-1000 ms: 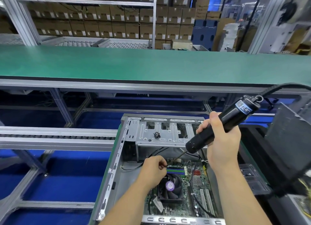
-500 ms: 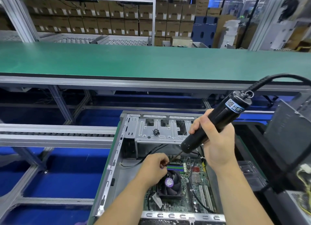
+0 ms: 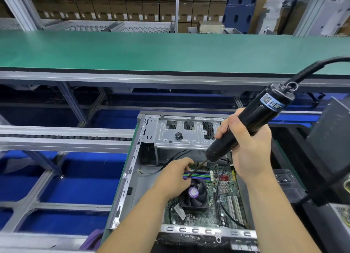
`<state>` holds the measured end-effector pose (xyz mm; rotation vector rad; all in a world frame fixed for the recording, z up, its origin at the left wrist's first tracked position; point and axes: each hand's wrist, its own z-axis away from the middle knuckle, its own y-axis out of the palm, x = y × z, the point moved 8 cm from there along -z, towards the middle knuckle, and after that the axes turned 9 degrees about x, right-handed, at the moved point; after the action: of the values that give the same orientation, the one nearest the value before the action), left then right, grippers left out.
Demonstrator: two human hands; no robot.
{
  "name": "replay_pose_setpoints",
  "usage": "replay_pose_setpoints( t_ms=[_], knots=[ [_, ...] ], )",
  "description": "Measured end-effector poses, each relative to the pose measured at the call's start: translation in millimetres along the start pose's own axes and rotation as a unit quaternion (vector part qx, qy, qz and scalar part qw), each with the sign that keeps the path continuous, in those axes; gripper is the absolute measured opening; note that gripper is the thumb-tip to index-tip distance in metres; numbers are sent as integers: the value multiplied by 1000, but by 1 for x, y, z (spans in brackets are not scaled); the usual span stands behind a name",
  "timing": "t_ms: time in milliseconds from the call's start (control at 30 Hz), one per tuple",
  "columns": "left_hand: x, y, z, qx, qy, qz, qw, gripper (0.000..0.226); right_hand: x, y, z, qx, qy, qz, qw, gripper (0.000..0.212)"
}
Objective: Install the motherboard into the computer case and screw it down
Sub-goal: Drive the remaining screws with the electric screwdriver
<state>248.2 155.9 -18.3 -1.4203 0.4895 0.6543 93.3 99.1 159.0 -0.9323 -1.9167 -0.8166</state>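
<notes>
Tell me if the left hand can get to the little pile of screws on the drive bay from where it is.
Probably yes. The left hand is by the driver bit, and the screws lie uncovered on the drive bay just beyond it.

Counts, from the bench side. One open grey metal computer case (image 3: pixel 132 169). One green motherboard (image 3: pixel 212 205) lying inside it. One black square cooling fan (image 3: pixel 193 195) with a purple hub sticker. Two white expansion slots (image 3: pixel 233 209) side by side. One black cylindrical electric screwdriver (image 3: pixel 244 127), one thick black cable (image 3: pixel 318 65) off its top. Two bare hands: left hand (image 3: pixel 175 179), right hand (image 3: pixel 250 148). One small dark cluster of screws (image 3: pixel 178 135) on the drive bay plate; number within it too small to tell.
</notes>
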Motion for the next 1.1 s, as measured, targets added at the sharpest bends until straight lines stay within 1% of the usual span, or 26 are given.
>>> replay_pose_setpoints(
  t_ms=[67,133,167,200,233,300,333,367,400,500,600,700,733,800,900,967,1000,1100],
  knots=[
    [8,-7,1,1,-23,67,997,45,-2,0,1,1,8,-8,1000,32],
    [20,-15,1,17,-71,133,988,36,-2,1,1,8,20,-14,1000,35],
    [26,-18,1,37,-91,134,986,28,-2,2,1,13,24,-13,1000,35],
    [33,-19,1,68,-107,110,986,20,-2,3,0,19,25,-12,999,34],
    [39,-17,3,111,-121,82,983,17,-1,5,0,26,24,-11,999,32],
    [49,-5,13,214,-143,50,965,39,2,8,-1,35,24,-20,999,30],
    [53,3,18,252,-149,43,955,45,4,9,-1,41,24,-26,999,30],
    [53,9,22,270,-145,35,951,46,6,11,-1,49,27,-29,998,31],
    [53,14,24,274,-135,24,952,47,7,14,-1,57,30,-31,997,31],
    [48,18,20,254,-104,-17,962,51,7,21,-2,80,46,-44,995,34],
    [47,18,19,256,-92,-18,962,50,2,33,2,107,61,-64,990,38],
    [46,19,18,250,-83,-19,964,46,-6,48,8,151,71,-78,983,35],
    [46,20,18,254,-84,-12,964,43,-7,53,10,166,73,-80,980,34],
    [47,26,18,287,-91,22,953,32,-7,57,11,182,73,-81,977,33],
    [53,29,19,321,-112,60,939,14,-7,57,9,187,71,-90,976,34],
    [56,25,15,303,-122,64,943,18,-7,57,8,192,72,-101,973,35],
    [57,20,11,280,-127,67,949,22,-8,57,8,195,76,-103,972,36],
    [56,1,-1,161,-142,84,973,26,-12,65,9,206,88,-108,969,38]
  ],
)
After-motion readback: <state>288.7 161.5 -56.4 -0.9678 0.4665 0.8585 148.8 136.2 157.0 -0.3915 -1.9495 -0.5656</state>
